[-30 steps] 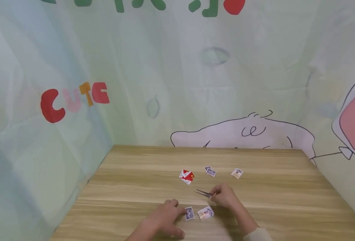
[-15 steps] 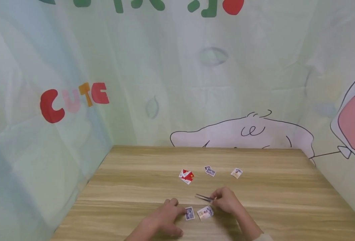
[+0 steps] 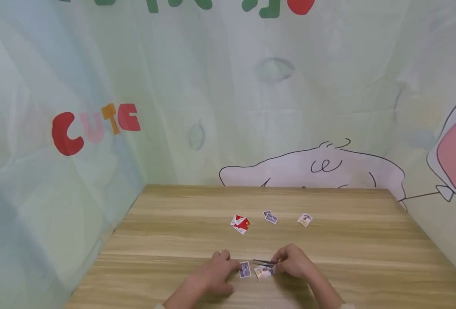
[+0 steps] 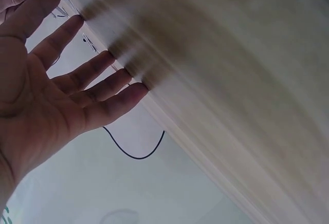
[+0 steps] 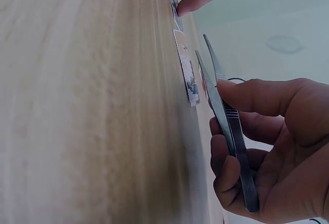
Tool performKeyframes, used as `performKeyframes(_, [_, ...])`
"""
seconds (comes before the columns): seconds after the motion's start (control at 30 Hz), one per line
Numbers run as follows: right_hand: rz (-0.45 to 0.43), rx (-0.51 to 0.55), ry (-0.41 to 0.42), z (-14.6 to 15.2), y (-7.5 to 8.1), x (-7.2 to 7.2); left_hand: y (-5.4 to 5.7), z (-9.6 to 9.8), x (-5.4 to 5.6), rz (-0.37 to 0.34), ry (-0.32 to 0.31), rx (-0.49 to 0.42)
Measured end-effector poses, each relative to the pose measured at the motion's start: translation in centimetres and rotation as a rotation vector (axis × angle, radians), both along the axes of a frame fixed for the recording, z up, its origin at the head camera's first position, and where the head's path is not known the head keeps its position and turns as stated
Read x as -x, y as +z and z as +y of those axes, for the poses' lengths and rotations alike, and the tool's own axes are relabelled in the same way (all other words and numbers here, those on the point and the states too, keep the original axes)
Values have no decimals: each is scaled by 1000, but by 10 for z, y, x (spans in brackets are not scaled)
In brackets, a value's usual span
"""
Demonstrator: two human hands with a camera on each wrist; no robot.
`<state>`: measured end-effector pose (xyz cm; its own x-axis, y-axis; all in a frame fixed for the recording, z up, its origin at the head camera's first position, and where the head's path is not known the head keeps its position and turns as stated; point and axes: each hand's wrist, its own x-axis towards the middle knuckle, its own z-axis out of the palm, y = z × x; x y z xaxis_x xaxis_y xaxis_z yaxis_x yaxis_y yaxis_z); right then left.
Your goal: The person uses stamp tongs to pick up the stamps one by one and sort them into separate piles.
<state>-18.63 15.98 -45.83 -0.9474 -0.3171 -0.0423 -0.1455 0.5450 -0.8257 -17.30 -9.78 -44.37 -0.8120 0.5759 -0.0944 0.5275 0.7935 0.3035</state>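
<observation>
My right hand (image 3: pixel 294 262) holds a pair of metal tweezers (image 5: pixel 229 124) between thumb and fingers, their tips spread apart with nothing between them. In the head view the tweezers overlap the top of a cream-coloured postage stamp (image 3: pixel 263 273) on the table. Just left of it lies a purple stamp (image 3: pixel 245 270). My left hand (image 3: pixel 216 274) rests on the table with its index fingertip at that stamp's left edge. In the left wrist view the left fingers (image 4: pixel 105 100) are spread and nearly straight, tips against the wood.
Farther back on the wooden table (image 3: pixel 166 231) lie several overlapping red-and-white stamps (image 3: pixel 240 224), two purple stamps (image 3: pixel 271 218) and a single cream stamp (image 3: pixel 305 219). A printed cloth backdrop (image 3: pixel 174 107) stands along the table's back and left sides.
My right hand has drawn the tweezers toward the near cream stamp, from above it to overlapping it. The left hand has stayed at the purple stamp; the stamps lie as before.
</observation>
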Motion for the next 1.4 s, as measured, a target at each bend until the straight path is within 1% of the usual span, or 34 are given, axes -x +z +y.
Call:
performKeyframes(0.2, [-10,-5,22,-1,1,2,4,0,2,24,-11,8])
performKeyframes(0.4, [-11,-18,23,-5,3,3,7,-1,2,22,-13,-7])
performKeyframes(0.63, [-11,-6,41,-8,3,3,5,-1,2,11,-20,-8])
performKeyframes(0.8, [-10,-9,50,-11,3,4,5,-1,2,22,-25,-13])
performKeyframes(0.9, [-17,-10,51,-13,1,5,4,-1,3,40,-29,-5])
performKeyframes(1.03, [-23,-7,49,-14,0,6,3,-2,3,43,-30,-3])
performKeyframes(1.23, [-3,-1,15,-12,-4,9,3,-4,1,-1,-15,-14])
performKeyframes(1.4, [-10,-3,4,-12,-6,11,5,-4,0,-29,-18,-22])
